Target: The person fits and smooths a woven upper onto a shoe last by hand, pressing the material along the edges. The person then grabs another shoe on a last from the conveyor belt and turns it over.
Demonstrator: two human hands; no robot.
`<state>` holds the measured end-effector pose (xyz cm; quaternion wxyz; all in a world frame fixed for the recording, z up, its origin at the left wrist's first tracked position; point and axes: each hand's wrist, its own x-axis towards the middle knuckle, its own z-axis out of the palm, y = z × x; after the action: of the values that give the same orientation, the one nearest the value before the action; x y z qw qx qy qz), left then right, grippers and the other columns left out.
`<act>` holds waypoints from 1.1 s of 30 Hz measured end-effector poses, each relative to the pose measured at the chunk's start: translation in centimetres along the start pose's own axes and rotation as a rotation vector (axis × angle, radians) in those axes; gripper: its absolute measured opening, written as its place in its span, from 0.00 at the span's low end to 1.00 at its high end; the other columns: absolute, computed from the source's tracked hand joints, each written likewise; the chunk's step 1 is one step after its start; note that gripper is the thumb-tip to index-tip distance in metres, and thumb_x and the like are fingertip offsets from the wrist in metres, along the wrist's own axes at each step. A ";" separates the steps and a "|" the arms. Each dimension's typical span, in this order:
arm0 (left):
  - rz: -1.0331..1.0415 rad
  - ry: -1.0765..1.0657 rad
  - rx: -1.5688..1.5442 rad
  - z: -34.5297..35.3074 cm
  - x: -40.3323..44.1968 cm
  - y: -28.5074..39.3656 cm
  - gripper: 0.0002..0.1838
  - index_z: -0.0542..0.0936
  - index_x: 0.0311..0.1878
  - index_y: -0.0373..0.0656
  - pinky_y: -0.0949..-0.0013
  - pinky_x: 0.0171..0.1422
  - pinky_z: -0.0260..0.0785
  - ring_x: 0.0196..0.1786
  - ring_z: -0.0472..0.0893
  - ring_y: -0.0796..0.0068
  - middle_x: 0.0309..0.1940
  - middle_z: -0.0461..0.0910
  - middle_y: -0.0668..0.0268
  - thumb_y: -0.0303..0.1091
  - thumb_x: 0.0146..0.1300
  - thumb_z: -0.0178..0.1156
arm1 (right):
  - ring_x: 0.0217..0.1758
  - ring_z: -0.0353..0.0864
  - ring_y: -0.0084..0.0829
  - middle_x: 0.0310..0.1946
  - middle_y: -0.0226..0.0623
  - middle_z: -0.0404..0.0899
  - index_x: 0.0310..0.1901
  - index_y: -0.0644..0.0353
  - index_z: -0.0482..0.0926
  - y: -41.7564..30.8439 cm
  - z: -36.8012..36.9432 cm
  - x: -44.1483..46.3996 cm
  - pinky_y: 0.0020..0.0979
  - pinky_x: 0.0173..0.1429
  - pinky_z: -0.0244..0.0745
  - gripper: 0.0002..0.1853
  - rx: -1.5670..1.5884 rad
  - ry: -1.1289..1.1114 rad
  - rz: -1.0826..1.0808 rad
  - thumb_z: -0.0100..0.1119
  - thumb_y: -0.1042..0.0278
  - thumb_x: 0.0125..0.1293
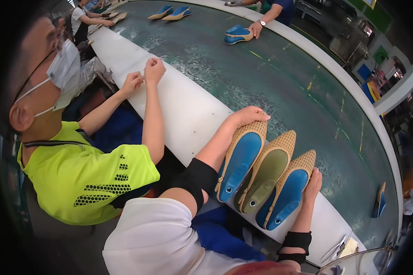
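Note:
Three tan woven slingback shoes with pointed toes stand side by side in front of me, over the white table edge. Blue lasts fill the left shoe (243, 158) and the right shoe (293, 192); an olive-green last is in the middle shoe (268, 172). My left hand (251, 115) grips the left shoe around its toe, thumb on top. Against the outer side of the right shoe presses my right hand (312, 184), its fingers partly hidden behind it. Between both hands the row is held close together.
A green conveyor belt (303, 96) curves past the white ledge (179, 110), carrying more shoes (176, 13). A co-worker in a yellow-green shirt (92, 174) sits at my left, hands raised over the ledge. Across the belt, another person's hand touches a blue-lasted shoe (236, 35). Tools (337, 247) lie at lower right.

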<state>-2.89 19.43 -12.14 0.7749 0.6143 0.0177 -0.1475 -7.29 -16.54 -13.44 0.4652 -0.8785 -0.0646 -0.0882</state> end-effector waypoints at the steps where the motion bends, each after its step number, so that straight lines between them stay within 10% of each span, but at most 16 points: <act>1: -0.012 -0.008 -0.014 0.1 -0.1 0.2 0.16 0.76 0.32 0.39 0.74 0.32 0.67 0.26 0.74 0.81 0.25 0.76 0.69 0.43 0.53 0.65 | 0.41 0.71 0.36 0.36 0.44 0.75 0.37 0.68 0.76 -0.3 0.0 0.0 0.33 0.50 0.63 0.20 0.005 -0.016 0.007 0.36 0.61 0.69; 11: 0.119 0.071 0.234 -0.4 1.1 -1.2 0.19 0.82 0.36 0.38 0.70 0.44 0.68 0.35 0.77 0.78 0.31 0.80 0.65 0.46 0.51 0.63 | 0.36 0.68 0.27 0.32 0.35 0.72 0.36 0.66 0.75 1.0 -0.1 0.2 0.29 0.44 0.64 0.19 0.124 0.025 0.055 0.40 0.57 0.69; 33: 0.145 0.045 0.159 0.0 0.6 -0.6 0.16 0.78 0.32 0.37 0.72 0.37 0.69 0.31 0.78 0.76 0.27 0.80 0.64 0.42 0.50 0.66 | 0.33 0.68 0.27 0.29 0.37 0.74 0.34 0.68 0.75 -0.9 0.4 -0.2 0.28 0.40 0.65 0.24 0.161 0.071 0.121 0.42 0.51 0.70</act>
<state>-2.48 19.16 -12.80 0.7318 0.6766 -0.0211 -0.0783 -7.65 -15.71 -13.01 0.5407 -0.8369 -0.0018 -0.0857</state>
